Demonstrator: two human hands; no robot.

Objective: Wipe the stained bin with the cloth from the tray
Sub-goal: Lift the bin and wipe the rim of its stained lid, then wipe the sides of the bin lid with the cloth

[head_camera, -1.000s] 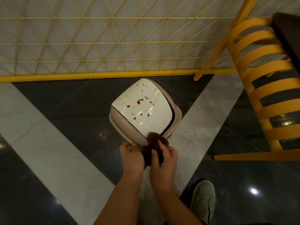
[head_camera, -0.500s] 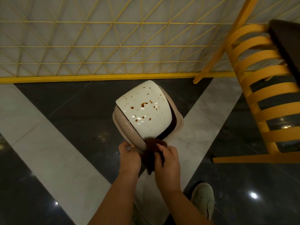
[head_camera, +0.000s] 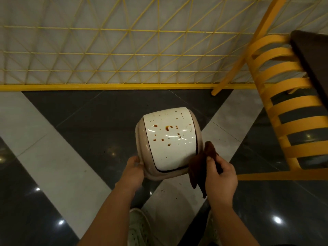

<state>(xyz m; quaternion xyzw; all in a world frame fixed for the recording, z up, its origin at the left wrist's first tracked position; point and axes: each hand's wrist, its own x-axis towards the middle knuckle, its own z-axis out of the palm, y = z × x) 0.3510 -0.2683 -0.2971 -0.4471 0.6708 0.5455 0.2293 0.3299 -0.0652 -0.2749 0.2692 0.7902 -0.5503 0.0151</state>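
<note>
A glossy grey-and-white tiled floor [head_camera: 53, 166] meets a yellow wire-mesh fence [head_camera: 106, 50] at 12 o'clock. The left hand [head_camera: 134, 170] grips the brown-spotted, beige-rimmed white plastic bin [head_camera: 168, 139]; at 3 o'clock, the right hand [head_camera: 220, 176] pinches a dark brown cloth [head_camera: 200, 166].

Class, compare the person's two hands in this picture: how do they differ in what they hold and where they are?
The left hand grips the bin at its near-left rim; the right hand pinches the brown cloth. The left touches the bin; the right sits beside its near-right corner. Both hold something.
</note>
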